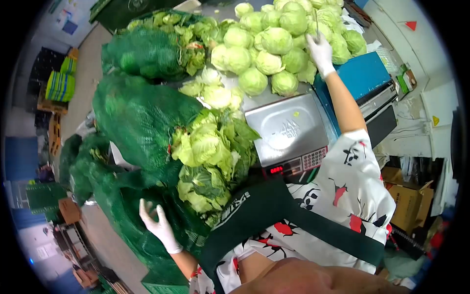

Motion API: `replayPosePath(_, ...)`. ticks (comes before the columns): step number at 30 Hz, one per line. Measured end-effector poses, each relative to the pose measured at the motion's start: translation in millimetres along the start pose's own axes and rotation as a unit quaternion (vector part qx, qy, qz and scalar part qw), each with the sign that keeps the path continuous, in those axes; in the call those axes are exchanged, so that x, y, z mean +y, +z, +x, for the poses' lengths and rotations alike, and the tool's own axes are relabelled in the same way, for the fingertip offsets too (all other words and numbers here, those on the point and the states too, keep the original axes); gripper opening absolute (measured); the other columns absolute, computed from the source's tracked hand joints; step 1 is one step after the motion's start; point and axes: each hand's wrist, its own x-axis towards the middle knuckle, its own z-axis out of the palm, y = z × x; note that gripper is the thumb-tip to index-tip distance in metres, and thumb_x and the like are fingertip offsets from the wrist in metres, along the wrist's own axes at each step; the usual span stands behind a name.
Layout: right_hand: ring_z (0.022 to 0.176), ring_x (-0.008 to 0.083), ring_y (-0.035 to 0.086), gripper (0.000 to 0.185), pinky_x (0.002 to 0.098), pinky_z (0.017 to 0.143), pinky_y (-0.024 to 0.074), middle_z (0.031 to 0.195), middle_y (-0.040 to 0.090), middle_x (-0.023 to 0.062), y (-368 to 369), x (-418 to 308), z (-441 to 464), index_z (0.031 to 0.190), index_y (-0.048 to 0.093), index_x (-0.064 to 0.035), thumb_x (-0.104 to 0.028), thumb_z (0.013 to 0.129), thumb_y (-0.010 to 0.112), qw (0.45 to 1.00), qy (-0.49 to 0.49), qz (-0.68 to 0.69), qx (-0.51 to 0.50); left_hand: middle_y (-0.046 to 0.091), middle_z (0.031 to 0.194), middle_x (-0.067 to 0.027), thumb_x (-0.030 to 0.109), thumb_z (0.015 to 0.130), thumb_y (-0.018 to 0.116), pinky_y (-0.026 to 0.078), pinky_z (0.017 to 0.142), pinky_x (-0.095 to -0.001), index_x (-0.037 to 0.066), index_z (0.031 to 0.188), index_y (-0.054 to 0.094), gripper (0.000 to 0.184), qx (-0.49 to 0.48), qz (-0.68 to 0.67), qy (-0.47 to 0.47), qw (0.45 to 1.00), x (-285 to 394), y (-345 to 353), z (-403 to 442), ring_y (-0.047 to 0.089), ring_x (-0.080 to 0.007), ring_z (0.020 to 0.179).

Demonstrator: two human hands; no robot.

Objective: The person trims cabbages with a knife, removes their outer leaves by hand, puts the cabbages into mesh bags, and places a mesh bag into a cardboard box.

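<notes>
My right hand (321, 53), in a white glove, reaches to the far side over the pile of trimmed cabbages (276, 40). Its fingers are closed round a thin, upright grey blade that looks like a knife (317, 22); the handle is hidden. My left hand (161, 229), also gloved, is empty with its fingers apart, beside a green mesh sack (132, 215). Loose outer cabbage leaves (208, 147) lie in a heap in front of me. Between them and the blue box stands a digital scale (289, 132) with a bare metal plate and lit red digits.
Full green mesh sacks (142, 117) line the left side, with another sack (147, 51) farther back. A blue box-shaped appliance (360, 76) stands right of the scale. A cardboard box (406, 201) is at the right, and green-striped bundles (61, 83) are at far left.
</notes>
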Motion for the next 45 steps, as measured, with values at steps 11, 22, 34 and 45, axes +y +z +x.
replayPosePath(11,0.096,0.0363,0.069,0.042,0.0414,0.084,0.0529,0.105,0.072,0.0193,-101.1,158.4,-221.1,0.118,0.068,-0.0037,-0.037,0.092,0.064,0.941,0.085,-0.285,-0.161,0.024,0.158,-0.0285,0.064,0.079,0.071,0.017,0.119,-0.0557,-0.002,0.154,0.021,0.112,0.208,0.453,-0.26,0.827,-141.2,-150.1,-34.3,0.017,-0.0478,0.148)
replayPosePath(22,0.109,0.0372,0.066,0.047,0.0411,0.094,0.0501,0.114,0.069,0.0229,-69.8,176.6,-188.8,0.118,0.068,0.0006,-0.037,0.091,0.064,0.908,0.082,-0.307,-0.274,0.048,0.137,-0.0248,0.013,0.076,0.078,0.054,0.09,-0.045,0.008,0.156,0.017,0.1,-0.045,0.371,-0.245,0.895,-121.1,-57.1,-57.3,0.062,-0.0414,0.105)
replayPosePath(34,0.108,0.0216,0.066,0.035,0.0301,0.097,0.0471,0.12,0.07,0.0149,-0.4,-53.5,-179.8,0.123,0.065,0.0028,-0.021,0.098,0.062,0.953,-0.127,0.056,-0.269,0.069,0.1,-0.0104,0.016,0.091,0.059,0.051,0.072,-0.0298,-0.003,0.116,0.066,0.032,0.347,-0.23,-0.031,0.909,26.1,-312.9,107.2,0.063,-0.017,0.084)
replayPosePath(45,0.144,0.037,0.032,0.114,0.0396,0.117,0.0281,0.153,0.034,0.0301,196.5,-96.0,-240.9,0.148,0.033,0.0091,-0.052,0.068,0.086,0.87,-0.237,0.073,-0.427,0.064,0.127,-0.0128,0.005,0.092,0.051,0.043,0.105,-0.0373,0.004,0.127,0.062,0.036,0.047,0.038,0.14,0.988,44.4,-150.0,66.0,0.057,-0.026,0.121)
